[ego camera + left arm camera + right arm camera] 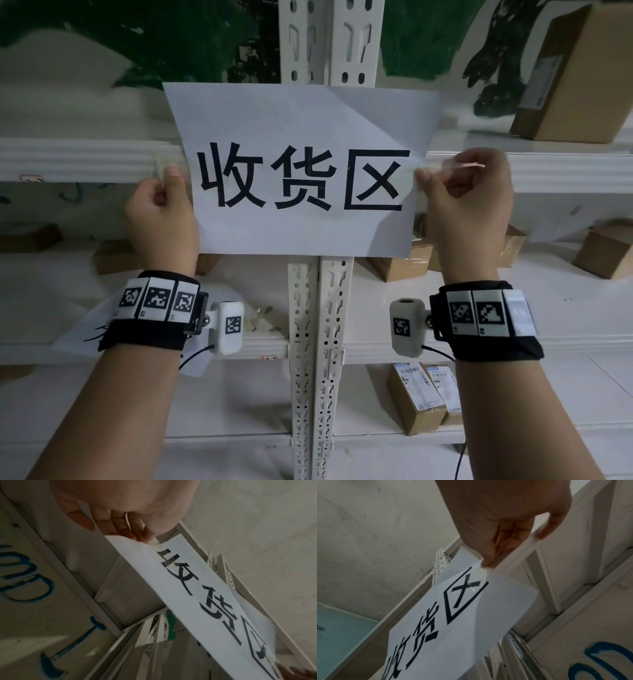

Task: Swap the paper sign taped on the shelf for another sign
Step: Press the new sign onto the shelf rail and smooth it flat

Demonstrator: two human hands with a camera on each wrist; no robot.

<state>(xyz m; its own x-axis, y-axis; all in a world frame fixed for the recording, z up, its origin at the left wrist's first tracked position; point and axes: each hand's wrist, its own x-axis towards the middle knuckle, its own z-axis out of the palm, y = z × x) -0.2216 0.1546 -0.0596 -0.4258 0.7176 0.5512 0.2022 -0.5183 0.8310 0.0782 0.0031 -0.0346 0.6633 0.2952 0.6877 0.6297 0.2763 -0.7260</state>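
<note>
A white paper sign [301, 120] with three big black characters hangs in front of the white shelf rail [85, 164] and the upright post [329, 41]. My left hand [164, 209] pinches its left edge, where a bit of clear tape [159, 171] sticks up. My right hand [469, 202] pinches the right edge, with clear tape [455, 166] across its fingers. In the left wrist view the sign [197, 595] runs away from my fingers [137, 534]. The right wrist view shows the sign [453, 622] creased below my fingertips [486, 562].
Cardboard boxes stand on the shelves: a large one [579, 75] upper right, smaller ones [606, 253] at right and labelled ones [421, 394] lower down. Another white sheet [92, 325] lies on the shelf beneath my left wrist. A painted wall shows behind.
</note>
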